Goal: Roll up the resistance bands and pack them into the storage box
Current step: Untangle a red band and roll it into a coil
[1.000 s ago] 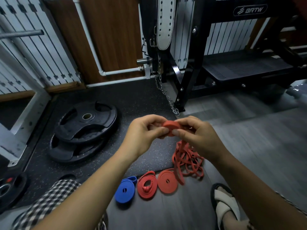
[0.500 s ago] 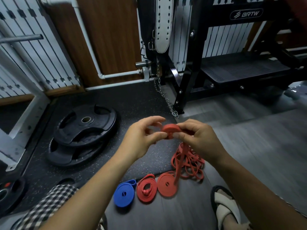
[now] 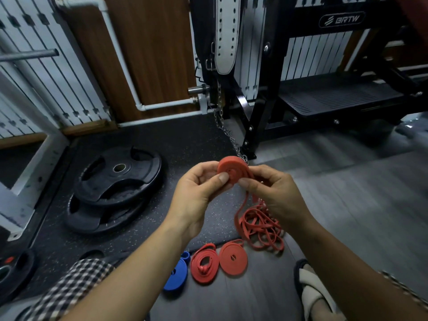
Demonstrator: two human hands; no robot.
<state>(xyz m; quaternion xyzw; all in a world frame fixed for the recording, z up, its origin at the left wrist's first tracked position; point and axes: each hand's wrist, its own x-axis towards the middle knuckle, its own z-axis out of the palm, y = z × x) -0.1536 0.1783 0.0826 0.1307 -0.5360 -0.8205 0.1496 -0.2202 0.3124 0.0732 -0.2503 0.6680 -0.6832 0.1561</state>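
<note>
My left hand (image 3: 196, 193) and right hand (image 3: 274, 193) pinch the orange-red rubber band coil (image 3: 231, 169), now fatter and turned face-on; its long tangled tail (image 3: 259, 225) remains unrolled.

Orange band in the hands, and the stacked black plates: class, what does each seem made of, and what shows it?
Orange band: likely rubber or latex, matte; it coils tightly and its tail hangs limp. Plates: probably rubber-coated, dull black, moulded grip holes; metal ring at the hub.

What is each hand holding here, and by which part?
The left hand and right hand pinch the partly rolled orange-red rubber resistance band by its coiled disc, thumbs on its near face; the tail hangs loose.
</note>
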